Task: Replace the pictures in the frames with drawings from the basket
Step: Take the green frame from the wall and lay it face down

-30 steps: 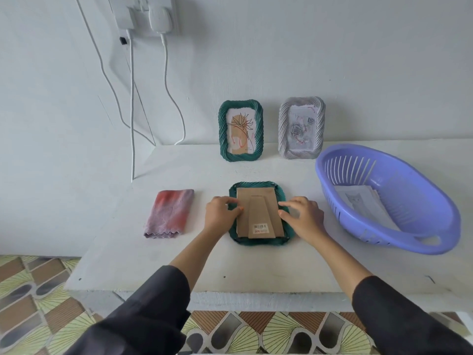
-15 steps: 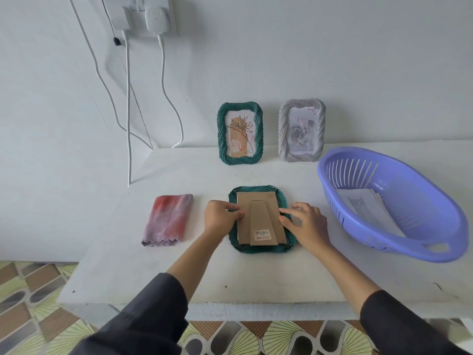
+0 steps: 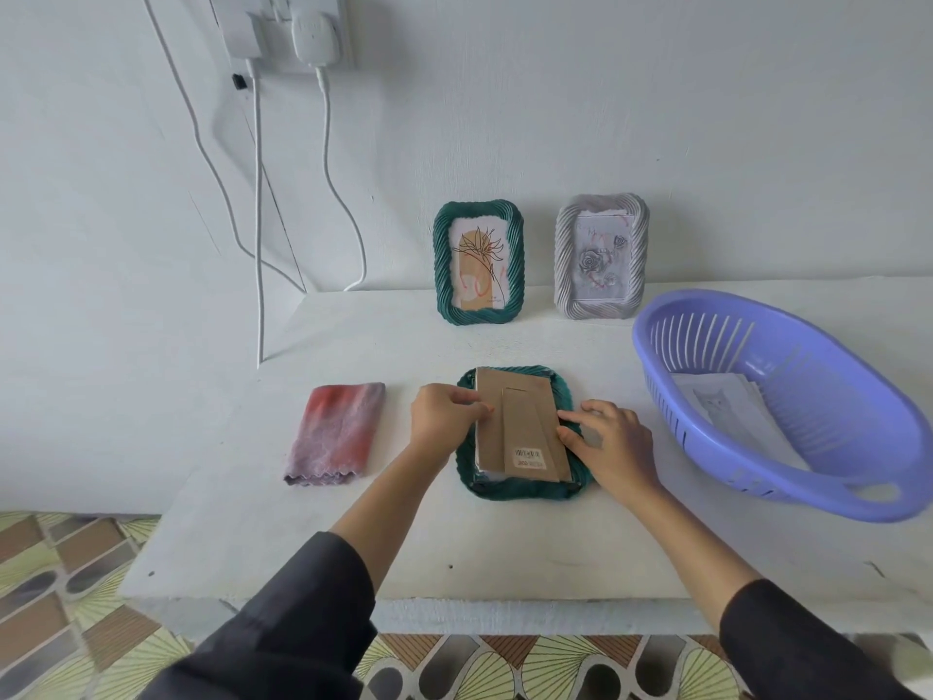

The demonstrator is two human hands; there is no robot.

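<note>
Frame-opening on the white surface, drawings lying in the purple basket.
Green frame lies face-down at centre; left hand and right hand each pinch an edge of its cardboard backing. Uneven prying could bend it.

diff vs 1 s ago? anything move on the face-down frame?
The left hand and right hand still pinch the side edges of the cardboard backing. Its near end seems to have lifted slightly from the face-down green frame, baring a white edge. The standing green frame, grey frame, cloth and basket are unchanged.
</note>
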